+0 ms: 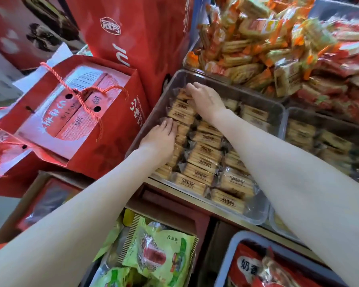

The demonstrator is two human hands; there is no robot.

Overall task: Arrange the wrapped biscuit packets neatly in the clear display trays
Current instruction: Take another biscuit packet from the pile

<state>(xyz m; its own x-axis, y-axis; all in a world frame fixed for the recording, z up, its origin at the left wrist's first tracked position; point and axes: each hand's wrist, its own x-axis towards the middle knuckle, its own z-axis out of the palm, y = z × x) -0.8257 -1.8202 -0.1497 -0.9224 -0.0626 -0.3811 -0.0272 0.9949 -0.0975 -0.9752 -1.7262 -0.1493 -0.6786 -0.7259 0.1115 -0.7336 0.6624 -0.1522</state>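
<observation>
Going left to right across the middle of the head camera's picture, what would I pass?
Red paper gift bag with orange rope handles → left hand → right hand → clear plastic tray of brown wrapped biscuit packets → second clear tray of biscuit packets.

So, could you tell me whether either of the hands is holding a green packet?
No, both hands, left hand and right hand, rest on brown biscuit packets inside the clear tray.

A red gift bag [75, 121] with rope handles stands at nine o'clock; green snack packets [160, 253] lie at six.
</observation>
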